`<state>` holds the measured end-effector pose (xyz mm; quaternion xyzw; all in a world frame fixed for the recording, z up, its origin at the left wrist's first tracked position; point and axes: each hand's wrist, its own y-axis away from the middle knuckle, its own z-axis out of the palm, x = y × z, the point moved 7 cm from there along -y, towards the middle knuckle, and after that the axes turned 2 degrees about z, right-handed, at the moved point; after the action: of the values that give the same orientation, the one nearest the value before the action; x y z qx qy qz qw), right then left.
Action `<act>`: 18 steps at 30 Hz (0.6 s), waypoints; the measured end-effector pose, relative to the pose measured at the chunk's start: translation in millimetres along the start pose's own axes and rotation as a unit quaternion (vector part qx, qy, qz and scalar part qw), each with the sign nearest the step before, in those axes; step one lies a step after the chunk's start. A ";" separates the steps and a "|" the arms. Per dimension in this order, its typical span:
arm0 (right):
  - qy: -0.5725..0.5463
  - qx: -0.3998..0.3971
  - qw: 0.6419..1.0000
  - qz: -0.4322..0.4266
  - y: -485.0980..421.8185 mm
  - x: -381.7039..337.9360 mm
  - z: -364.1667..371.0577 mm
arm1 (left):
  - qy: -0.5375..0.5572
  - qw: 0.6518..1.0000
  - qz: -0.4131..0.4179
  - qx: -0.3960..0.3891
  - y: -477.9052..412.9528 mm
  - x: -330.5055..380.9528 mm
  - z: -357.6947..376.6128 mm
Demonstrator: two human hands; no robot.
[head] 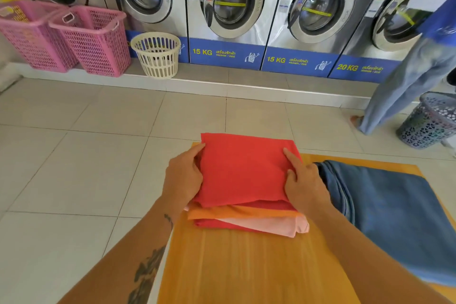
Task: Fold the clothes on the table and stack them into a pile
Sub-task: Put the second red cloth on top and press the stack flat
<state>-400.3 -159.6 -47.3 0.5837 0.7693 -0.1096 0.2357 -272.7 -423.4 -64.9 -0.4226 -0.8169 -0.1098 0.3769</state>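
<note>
Laundromat setting: row of front-load washers [232, 5] along the back wall, pale tiled floor [74, 155], two pink baskets [61, 34] and a cream basket [156, 53] at far left. Another person in blue jeans [404, 86] stands at far right next to a dark basket [429, 121].

Wooden table [234, 266] sits in the foreground. On it, a pile [246, 217] of folded clothes: red folded garment [244, 170] on top, then orange, pale pink and another red layer visible at the near edge.

Left hand [183, 177] is on the left edge of the red garment, fingers curled around the side of the fold, gripping it. Right hand [304, 180] is on the right edge, index finger extended flat along the top, other fingers tucked at the edge; whether it's pinching the cloth, can't tell.

Blue garment [394, 215] lies spread on the table just right of the pile, touching the right hand's side, hanging over the table's right edge.
</note>
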 end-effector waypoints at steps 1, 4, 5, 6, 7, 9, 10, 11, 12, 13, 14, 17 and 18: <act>0.058 0.041 0.997 0.002 -0.3 -5.7 -11.1 | -0.039 0.999 -0.007 0.011 -3.8 -2.0 -7.5; 0.100 0.109 0.988 -0.042 -11.3 -47.0 -29.9 | -0.067 0.993 0.017 0.100 -13.0 20.9 -31.6; 0.094 0.103 0.989 -0.058 -17.0 -61.2 -27.5 | -0.048 0.989 0.067 0.120 -14.4 40.6 -32.8; 0.090 0.089 0.990 -0.069 -22.6 -72.4 -21.1 | -0.039 0.984 0.121 0.122 -14.5 61.6 -29.2; 0.094 0.068 0.990 -0.073 -26.8 -78.6 -11.5 | -0.048 0.979 0.171 0.103 -13.2 79.7 -20.4; 0.092 0.007 0.994 -0.056 -31.0 -73.1 9.1 | -0.107 0.969 0.222 0.017 -6.7 93.9 9.8; 0.075 -0.021 0.996 -0.042 -29.8 -64.4 17.1 | -0.132 0.968 0.209 -0.033 -3.8 86.0 25.5; 0.058 -0.036 0.997 -0.034 -26.1 -56.0 22.4 | -0.137 0.972 0.177 -0.073 -1.7 70.7 37.3; 0.047 -0.034 0.998 -0.034 -20.7 -49.6 25.6 | -0.123 0.978 0.139 -0.097 -0.4 53.7 44.0; 0.043 -0.023 0.998 -0.037 -13.3 -44.6 27.8 | -0.102 0.983 0.114 -0.104 0.3 40.7 47.8; 0.036 -0.006 0.999 -0.035 -4.4 -40.3 29.2 | -0.088 0.985 0.106 -0.106 1.1 33.9 50.0; 0.002 0.040 0.999 -0.026 19.8 -28.9 30.9 | -0.063 0.984 0.128 -0.104 7.6 35.3 54.7; -0.003 0.044 0.998 -0.035 22.8 -26.8 30.7 | -0.062 0.986 0.123 -0.095 11.4 34.9 54.3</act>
<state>-365.8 -189.2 -58.3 0.5660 0.7828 -0.1536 0.2078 -304.8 -368.1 -79.3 -0.5595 -0.7664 -0.1130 0.2946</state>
